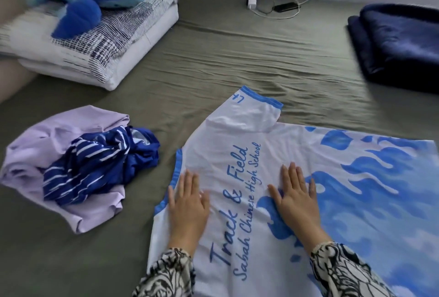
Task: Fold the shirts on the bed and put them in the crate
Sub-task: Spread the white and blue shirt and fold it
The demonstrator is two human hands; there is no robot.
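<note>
Both my hands, left hand (188,204) and right hand (295,198), press spread flat, smoothing the shirt (308,154); folding its sleeve (247,112) inward likely follows.

White shirt (297,178) — blue flames, lilac shirt (64,130), navy striped shirt (99,166), olive sheet (237,59)

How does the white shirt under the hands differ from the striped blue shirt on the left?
The white shirt lies spread flat; the striped shirt is crumpled in a heap. The white shirt lies directly on the bed sheet; the striped shirt lies on a lilac garment. Both hands, left and right, press the white shirt; nothing touches the striped shirt. Neither is folded yet.
</note>
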